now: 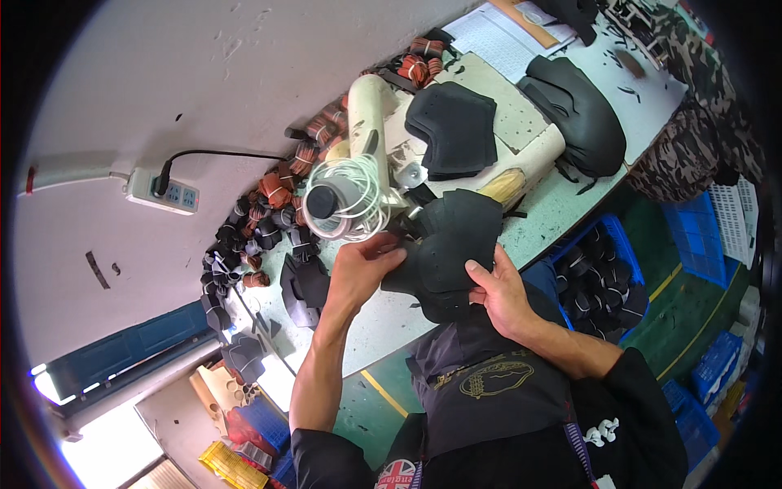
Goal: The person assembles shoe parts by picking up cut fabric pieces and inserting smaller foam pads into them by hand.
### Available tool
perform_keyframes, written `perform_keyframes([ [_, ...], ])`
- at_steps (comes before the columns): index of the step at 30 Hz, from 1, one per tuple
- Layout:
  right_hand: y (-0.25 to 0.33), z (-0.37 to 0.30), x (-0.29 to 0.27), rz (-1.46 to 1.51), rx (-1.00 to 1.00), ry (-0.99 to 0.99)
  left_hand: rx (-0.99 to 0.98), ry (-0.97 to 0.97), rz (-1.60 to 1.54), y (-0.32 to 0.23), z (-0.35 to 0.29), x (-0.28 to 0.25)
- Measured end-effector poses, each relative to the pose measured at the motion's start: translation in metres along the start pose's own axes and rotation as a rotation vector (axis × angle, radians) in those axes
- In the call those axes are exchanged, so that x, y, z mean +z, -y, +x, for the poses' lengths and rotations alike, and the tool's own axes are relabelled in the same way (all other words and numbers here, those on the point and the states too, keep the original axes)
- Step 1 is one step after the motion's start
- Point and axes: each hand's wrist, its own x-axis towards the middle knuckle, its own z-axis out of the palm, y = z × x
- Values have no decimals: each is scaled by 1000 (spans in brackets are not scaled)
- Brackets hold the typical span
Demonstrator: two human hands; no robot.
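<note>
A black cut leather-like piece (444,261) with curved lobes, seemingly several layers, is in front of me at the table's near edge. My left hand (368,267) is closed on its left edge, thumb over index finger, partly beneath the coil of white cord. On the right edge, my right hand (503,295) pinches it with the thumb on top and fingers underneath. Just beyond it stands a white machine (538,138), with a stack of black cut pieces (456,126) resting on top. A white upright tube (366,114) carries the coiled white cord (379,191).
Tied brown and black bundles (277,191) line the wall. Black pieces (303,285) lie left of my left forearm. A power strip (167,194) hangs on the wall. A blue crate (611,277) of black parts stands right. Someone in camouflage clothing (692,122) is at far right.
</note>
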Motion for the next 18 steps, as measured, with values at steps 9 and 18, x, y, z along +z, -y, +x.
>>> perform_keyframes([
  [9,6,-3,-2,4,9,5,44,-8,176,-4,3,5],
  [18,4,-3,-1,5,-3,9,-75,-79,164,-14,0,15],
])
